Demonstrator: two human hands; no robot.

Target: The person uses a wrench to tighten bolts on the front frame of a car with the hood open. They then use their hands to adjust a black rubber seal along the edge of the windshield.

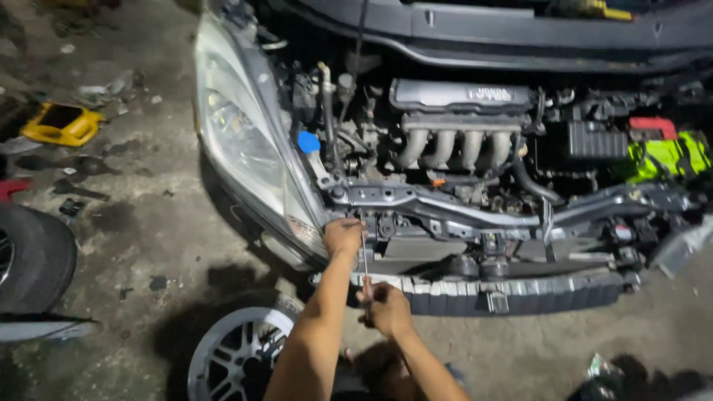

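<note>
While the left hand [344,236] steadies its tip, right hand [385,307] fingers grip the screwdriver [365,260] handle

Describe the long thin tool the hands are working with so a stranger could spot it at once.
Start at the car's open engine bay, bumper off, and drop to the metal crossbar along its front. Below its headlight end, the left hand and right hand hold a slim metal rod nearly upright between them. It is the only thin, straight, bright shaft there.
</note>
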